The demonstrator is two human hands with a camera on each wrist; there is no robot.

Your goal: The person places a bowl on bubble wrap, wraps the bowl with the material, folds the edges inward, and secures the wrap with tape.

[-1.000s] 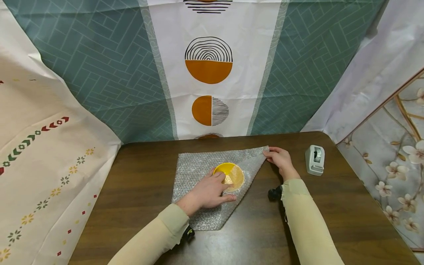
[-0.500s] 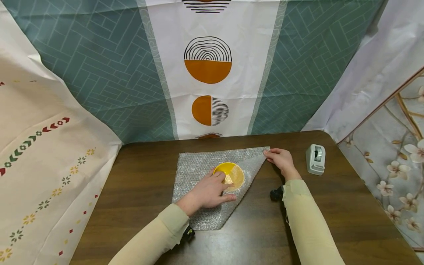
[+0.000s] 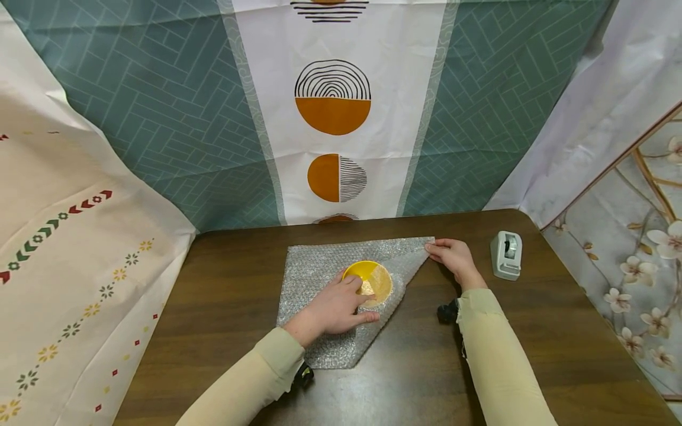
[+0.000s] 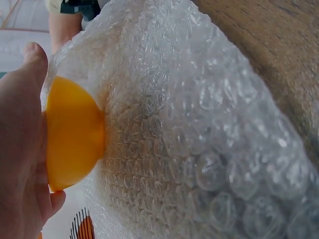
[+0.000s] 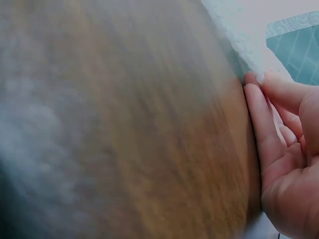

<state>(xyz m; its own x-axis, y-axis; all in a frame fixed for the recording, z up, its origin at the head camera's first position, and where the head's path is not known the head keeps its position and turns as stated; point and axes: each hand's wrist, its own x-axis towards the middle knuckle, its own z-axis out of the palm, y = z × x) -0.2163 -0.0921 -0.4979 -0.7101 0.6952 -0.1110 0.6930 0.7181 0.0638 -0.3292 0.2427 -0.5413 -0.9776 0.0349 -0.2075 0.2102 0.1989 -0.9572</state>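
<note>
Over yellow bowl (image 4: pixel 75 137), left grip (image 3: pixel 335 305) spread, hiding part; right grip (image 3: pixel 453 258) pinching bubble wrap (image 3: pixel 309 278), which veils more.

The wrap (image 3: pixel 311 266) lies on the table (image 3: pixel 224 284); on it sits the bowl (image 4: pixel 75 134), its right part under a flap; the left hand (image 3: pixel 335 307) is at the bowl's near left, the right hand (image 3: pixel 453 259) at the wrap's far right corner; farther right stands the dispenser (image 3: pixel 506 255); a curtain (image 3: pixel 176 136) hangs behind the table
</note>
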